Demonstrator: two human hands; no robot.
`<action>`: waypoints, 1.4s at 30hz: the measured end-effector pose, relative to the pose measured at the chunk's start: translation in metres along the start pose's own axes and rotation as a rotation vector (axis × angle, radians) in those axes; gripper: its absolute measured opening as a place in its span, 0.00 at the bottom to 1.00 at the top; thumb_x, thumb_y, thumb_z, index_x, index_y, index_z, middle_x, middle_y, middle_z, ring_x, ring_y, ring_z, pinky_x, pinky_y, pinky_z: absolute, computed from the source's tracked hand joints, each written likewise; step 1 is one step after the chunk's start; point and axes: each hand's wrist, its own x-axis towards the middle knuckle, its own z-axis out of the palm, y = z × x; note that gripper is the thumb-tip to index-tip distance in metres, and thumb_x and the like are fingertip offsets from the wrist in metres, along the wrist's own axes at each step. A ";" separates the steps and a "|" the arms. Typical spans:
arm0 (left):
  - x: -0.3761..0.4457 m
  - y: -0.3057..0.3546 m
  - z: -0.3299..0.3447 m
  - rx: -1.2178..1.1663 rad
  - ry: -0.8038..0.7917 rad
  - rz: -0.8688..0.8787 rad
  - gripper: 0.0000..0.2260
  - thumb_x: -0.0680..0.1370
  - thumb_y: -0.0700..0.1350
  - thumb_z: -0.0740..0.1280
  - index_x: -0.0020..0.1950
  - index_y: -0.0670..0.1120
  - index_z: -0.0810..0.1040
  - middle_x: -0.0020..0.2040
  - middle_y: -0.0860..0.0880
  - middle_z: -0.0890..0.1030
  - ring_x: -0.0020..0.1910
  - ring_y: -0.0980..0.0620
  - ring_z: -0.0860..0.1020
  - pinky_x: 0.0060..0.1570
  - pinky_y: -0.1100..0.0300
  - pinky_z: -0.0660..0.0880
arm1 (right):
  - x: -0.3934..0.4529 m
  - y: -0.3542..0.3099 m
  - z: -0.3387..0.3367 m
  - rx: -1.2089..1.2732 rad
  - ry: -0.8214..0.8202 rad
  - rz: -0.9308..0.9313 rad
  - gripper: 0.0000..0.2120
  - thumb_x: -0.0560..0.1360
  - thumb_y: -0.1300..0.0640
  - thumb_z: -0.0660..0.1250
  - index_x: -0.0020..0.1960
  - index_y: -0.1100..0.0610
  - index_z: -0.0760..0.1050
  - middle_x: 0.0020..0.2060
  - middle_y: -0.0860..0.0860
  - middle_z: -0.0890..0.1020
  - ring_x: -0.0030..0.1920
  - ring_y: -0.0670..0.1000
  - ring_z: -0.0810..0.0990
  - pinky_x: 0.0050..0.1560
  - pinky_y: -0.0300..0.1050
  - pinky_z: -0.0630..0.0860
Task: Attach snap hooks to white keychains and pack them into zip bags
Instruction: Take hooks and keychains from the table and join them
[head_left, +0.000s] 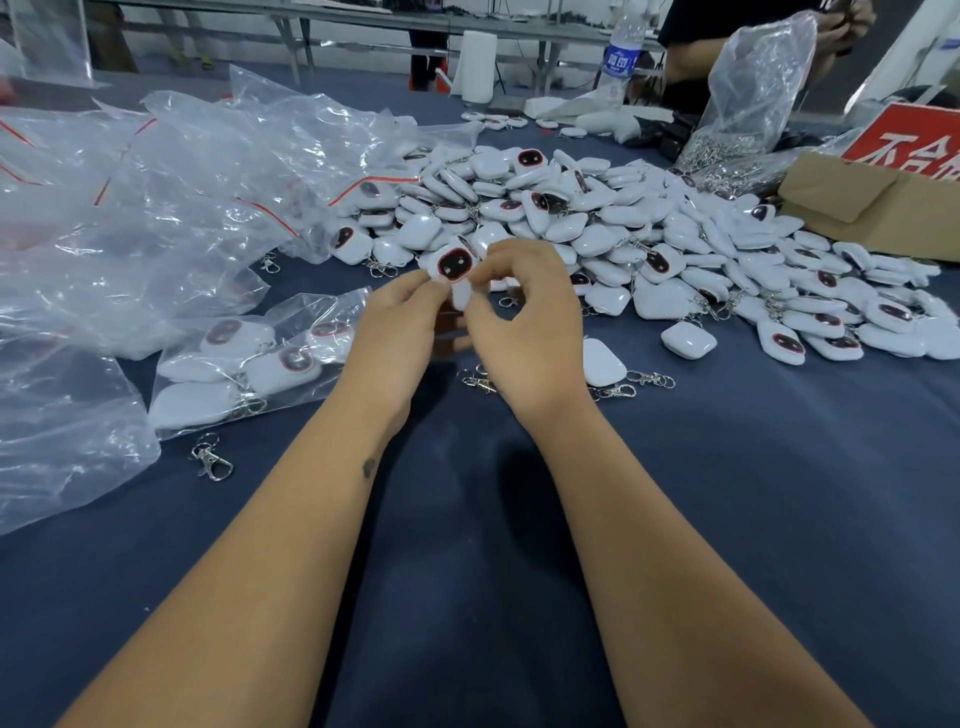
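Head view: both hands, left hand (400, 332) and right hand (524, 322), pinch one white rounded plastic keychain (454, 265); hook attachment underway, bagging follows.

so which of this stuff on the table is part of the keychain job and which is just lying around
Part of the job:
- white keychain held by left hand and right hand
- keychain pile
- loose snap hook
- filled zip bag
- empty zip bags

Just lying about:
- water bottle
- cardboard box
- red sign
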 end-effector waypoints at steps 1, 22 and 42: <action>0.001 -0.001 0.001 0.003 0.001 -0.005 0.11 0.80 0.39 0.59 0.42 0.43 0.78 0.39 0.48 0.82 0.35 0.53 0.79 0.35 0.61 0.77 | 0.001 0.000 -0.001 0.045 0.011 0.050 0.09 0.73 0.64 0.69 0.46 0.50 0.76 0.52 0.46 0.78 0.52 0.40 0.76 0.56 0.34 0.71; 0.005 -0.009 -0.001 0.153 0.000 0.015 0.10 0.80 0.39 0.64 0.59 0.46 0.80 0.36 0.51 0.80 0.35 0.58 0.79 0.43 0.60 0.78 | 0.009 0.002 -0.009 0.265 -0.122 0.497 0.02 0.75 0.61 0.68 0.45 0.57 0.81 0.43 0.55 0.82 0.46 0.52 0.77 0.60 0.56 0.76; 0.003 -0.009 -0.001 0.129 0.017 0.042 0.08 0.78 0.45 0.63 0.44 0.55 0.79 0.40 0.52 0.82 0.40 0.56 0.81 0.45 0.54 0.79 | 0.009 0.004 -0.012 0.315 -0.196 0.487 0.06 0.76 0.62 0.68 0.53 0.60 0.81 0.49 0.61 0.84 0.46 0.52 0.81 0.56 0.50 0.78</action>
